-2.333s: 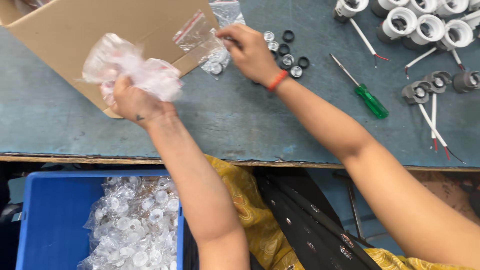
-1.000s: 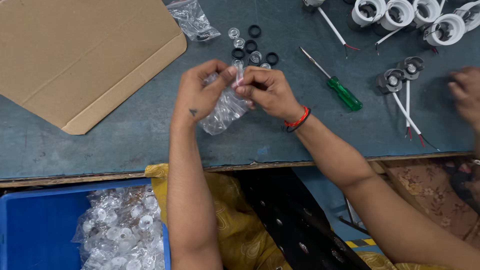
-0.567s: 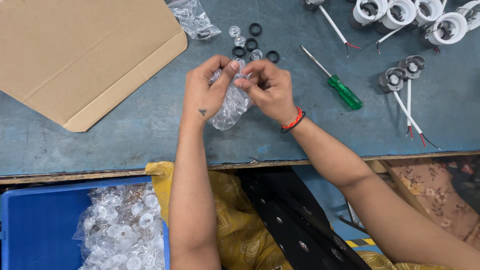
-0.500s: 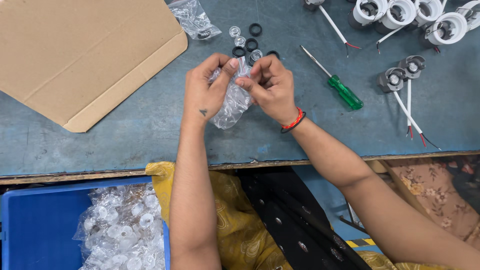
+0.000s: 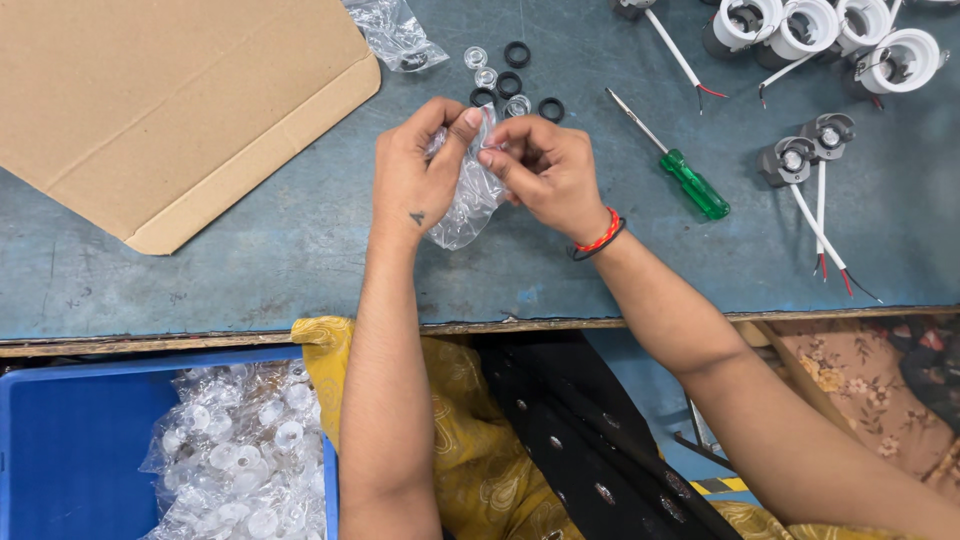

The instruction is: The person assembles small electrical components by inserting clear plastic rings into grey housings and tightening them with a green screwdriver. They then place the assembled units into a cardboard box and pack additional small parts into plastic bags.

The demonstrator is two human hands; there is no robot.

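Note:
Both hands hold a small clear plastic bag [image 5: 466, 205] of clear parts above the blue-grey table [image 5: 250, 280]. My left hand [image 5: 412, 170] pinches the bag's top edge from the left with thumb and fingers. My right hand [image 5: 545, 170], with red and black bands at the wrist, pinches the same top edge from the right. Just beyond the hands lie several black rings [image 5: 517, 54] and small clear lenses [image 5: 476, 57].
A flat cardboard sheet [image 5: 170, 100] covers the table's left. Another clear bag [image 5: 395, 35] lies at the top. A green-handled screwdriver [image 5: 680, 175] lies right of the hands, with white lamp housings [image 5: 805, 28] and wired parts [image 5: 812, 150] beyond. A blue bin [image 5: 70, 450] holds bagged lenses.
The left hand brought the bag from over the cardboard to the table's middle and the right hand joined it. Since then both hands have shifted only slightly at the bag's top edge.

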